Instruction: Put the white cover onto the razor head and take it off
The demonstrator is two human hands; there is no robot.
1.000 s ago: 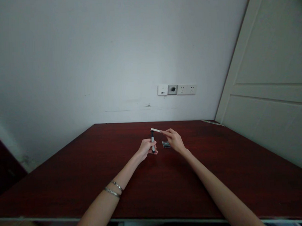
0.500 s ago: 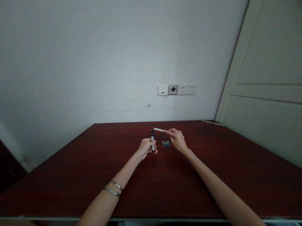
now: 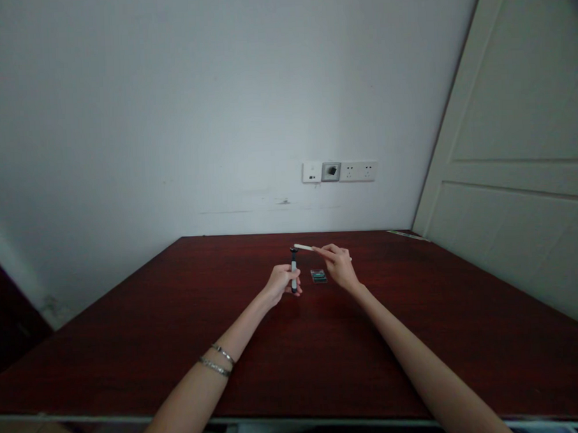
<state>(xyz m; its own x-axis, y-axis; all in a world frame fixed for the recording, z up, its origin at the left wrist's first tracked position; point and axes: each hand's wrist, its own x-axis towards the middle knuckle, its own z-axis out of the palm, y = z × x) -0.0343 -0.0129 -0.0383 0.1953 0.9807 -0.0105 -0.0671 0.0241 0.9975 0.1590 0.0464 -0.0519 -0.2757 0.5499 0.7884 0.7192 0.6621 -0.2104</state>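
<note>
My left hand (image 3: 278, 284) is closed around the pale handle of a razor (image 3: 294, 275), held upright with its dark head at the top. In my right hand (image 3: 338, 265) is a slim white stick (image 3: 304, 247), pinched between thumb and fingers. The stick points left, and its tip is at the razor's head; whether they touch I cannot tell. On the table between the hands lies a small clear pack (image 3: 319, 276) with teal and dark contents.
The dark red wooden table (image 3: 295, 356) reaches back to a white wall with a row of sockets (image 3: 349, 172). A pale panelled door (image 3: 517, 168) stands along the right side. A thin flat strip (image 3: 407, 235) lies at the table's far right edge.
The razor has shifted very slightly to the right, bringing its head closer to the stick's tip. Both hands keep their holds, and the clear pack stays in place.
</note>
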